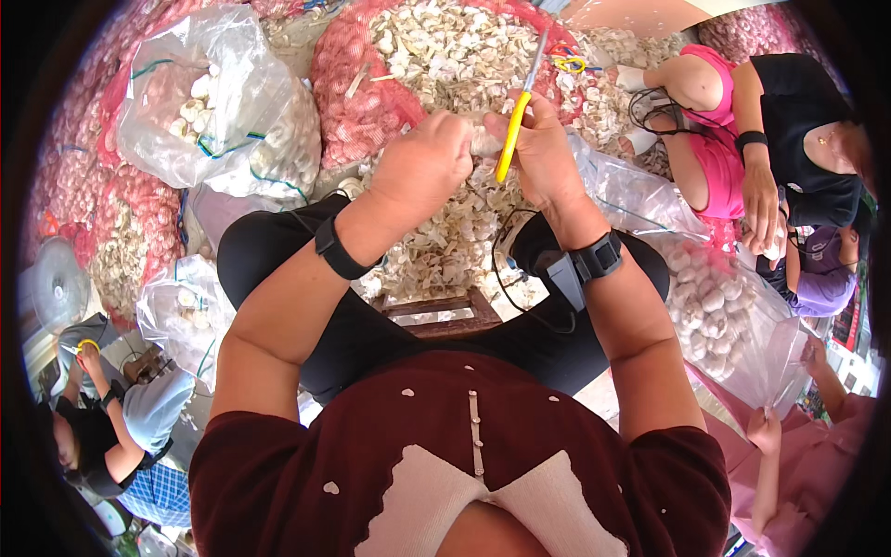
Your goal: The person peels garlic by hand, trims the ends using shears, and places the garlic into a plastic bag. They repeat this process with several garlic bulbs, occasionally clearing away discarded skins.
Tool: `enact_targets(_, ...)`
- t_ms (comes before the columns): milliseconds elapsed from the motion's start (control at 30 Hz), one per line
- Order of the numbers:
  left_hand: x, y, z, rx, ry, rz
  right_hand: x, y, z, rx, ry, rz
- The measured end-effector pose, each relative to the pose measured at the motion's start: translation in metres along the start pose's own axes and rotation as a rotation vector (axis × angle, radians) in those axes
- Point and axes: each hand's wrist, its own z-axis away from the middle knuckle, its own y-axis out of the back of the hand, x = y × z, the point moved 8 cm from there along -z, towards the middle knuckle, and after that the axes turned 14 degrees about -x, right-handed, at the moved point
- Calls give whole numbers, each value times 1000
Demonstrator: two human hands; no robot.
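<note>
My left hand point(426, 159) is curled closed in front of me, its fingers against a pale object, apparently a garlic bulb point(485, 141), mostly hidden between my two hands. In my right hand point(546, 157) is a pair of scissors with yellow handles point(511, 139). Its metal blades point(537, 61) point up and away from me. The right thumb touches the pale object. Below both hands, a heap of dry garlic skins point(445, 250) covers the ground between my knees.
A red mesh sack point(362, 90) of garlic lies ahead, beside more skins. Clear plastic bags of garlic stand at left point(209, 104) and right point(710, 306). A wooden stool point(445, 313) is between my legs. Co-workers sit on the right point(800, 139) and left point(111, 418); pink-sleeved hands point(766, 428) hold a bag.
</note>
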Motion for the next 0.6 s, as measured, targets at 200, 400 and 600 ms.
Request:
enact_targets(200, -19, 8, -4, 125, 70, 321, -12, 0, 5, 23, 67, -11)
enact_targets(400, -8, 1, -3, 41, 75, 68, -10, -11, 11, 101, 84, -25)
enact_targets(600, -8, 4, -4, 45, 138, 38, -14, -18, 9, 62, 123, 64)
